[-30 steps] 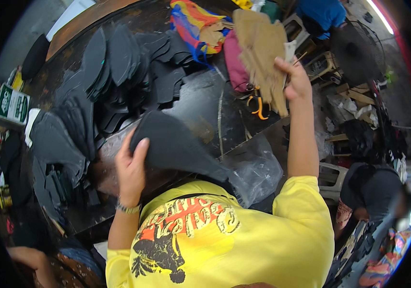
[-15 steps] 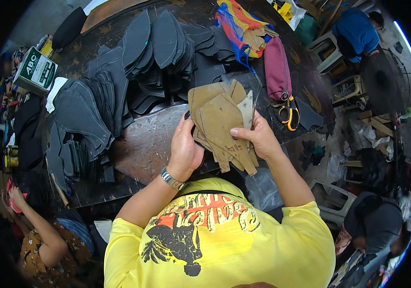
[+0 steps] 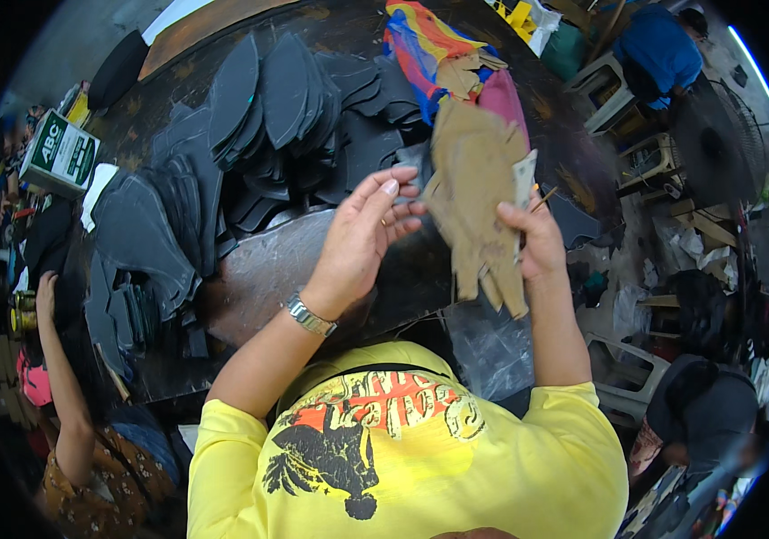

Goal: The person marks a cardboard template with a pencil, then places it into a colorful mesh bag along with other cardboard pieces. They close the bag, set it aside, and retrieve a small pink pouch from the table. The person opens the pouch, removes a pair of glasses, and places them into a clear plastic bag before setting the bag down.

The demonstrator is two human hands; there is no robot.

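A sheaf of brown, card-like shaped pieces (image 3: 479,198) is hanging above the near part of the table (image 3: 259,278), its lower ends splaying into uneven tongues. A pale piece (image 3: 525,180) is showing along its right side. The right hand (image 3: 542,241) is gripping the sheaf by that side, closed on it with the thumb lying across the front and the fingers mostly hidden behind. A thin brown stick (image 3: 543,199) is poking out beside these fingers; whether the hand is holding it too, I cannot tell. The left hand (image 3: 366,220) is hovering just beside the sheaf's left edge, half open with fingers loosely curved, apparently holding nothing; whether a fingertip is touching the edge is unclear. Since one side alone is bearing the load, good handling is probably depending on steady thumb pressure, with the left hand supporting the loose edge and squaring the tongues so that no inner piece is slipping or bending. Beyond, a maroon pouch (image 3: 503,94) and a multicoloured bag (image 3: 411,40) are lying behind the sheaf, dark curved pieces (image 3: 146,220) are sitting in stacks to the left, and clear plastic (image 3: 492,350) is lying below, nearer the body.
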